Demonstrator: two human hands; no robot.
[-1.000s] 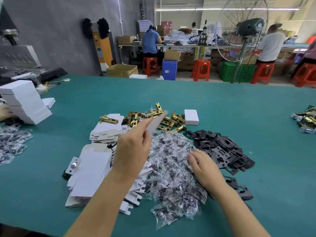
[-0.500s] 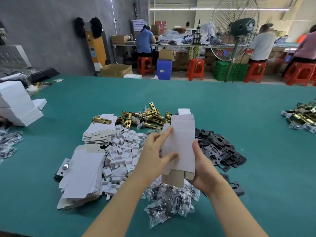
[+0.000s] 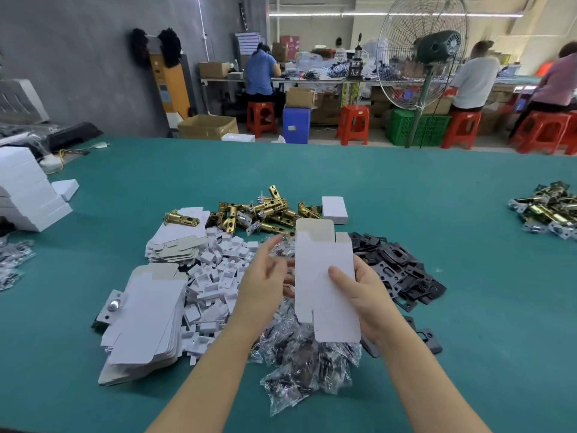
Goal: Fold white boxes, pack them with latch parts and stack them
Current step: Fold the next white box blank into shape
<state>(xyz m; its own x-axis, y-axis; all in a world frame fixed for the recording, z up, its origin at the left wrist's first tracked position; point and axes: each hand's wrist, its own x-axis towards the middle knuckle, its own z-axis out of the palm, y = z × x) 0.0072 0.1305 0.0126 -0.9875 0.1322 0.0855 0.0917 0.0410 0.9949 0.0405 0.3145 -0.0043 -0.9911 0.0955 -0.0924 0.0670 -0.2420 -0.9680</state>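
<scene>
Here, in the head view, the right hand [image 3: 362,295] grips a flat, unfolded white box blank [image 3: 324,282] held upright above the near middle of the green table [image 3: 406,189], thumb across the blank's front face and the other fingers hidden behind it. The left hand [image 3: 265,282] sits just left of the blank with fingers extended and relaxed, grasping nothing; whether its fingertips touch the blank's left edge cannot be determined. Directly below the hands lies a heap of clear plastic bags [image 3: 306,364] containing dark parts. To the left rest a stack of flat box blanks [image 3: 146,320] and a pile of small white inserts [image 3: 215,276]. Brass latch parts [image 3: 265,210] lie toward the table's centre, with one folded white box [image 3: 334,209] at their right. Black plates [image 3: 396,270] lie right of the blank. Stacked finished boxes [image 3: 28,192] stand at the left edge.
</scene>
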